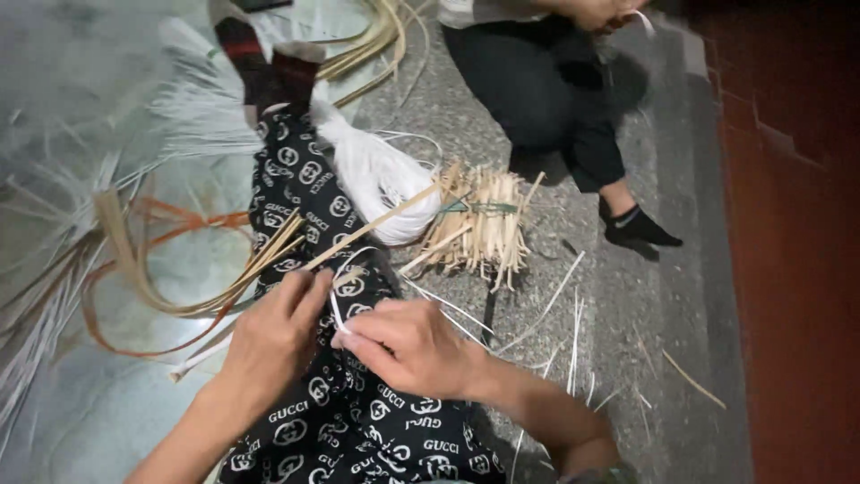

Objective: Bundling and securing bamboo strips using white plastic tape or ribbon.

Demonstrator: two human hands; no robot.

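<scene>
My left hand [273, 336] pinches thin tan cane strips [269, 255] over my lap, thumb and fingers closed on them. My right hand [408, 345] meets it from the right, fingers pinched on a thin white strip [339, 314]. Both hands rest above my outstretched leg in black trousers with a white pattern [331, 421]. A long tan strip [385, 220] runs from my fingers up toward a bundle of short bamboo sticks [484, 224] tied with green cord.
A coil of white strips [381, 179] lies beside the stick bundle. Loops of tan and orange cane [152, 269] spread at left on a pale sheet. Another person in black trousers and socks [560, 99] squats at top right. A dark red wall [797, 242] runs along the right.
</scene>
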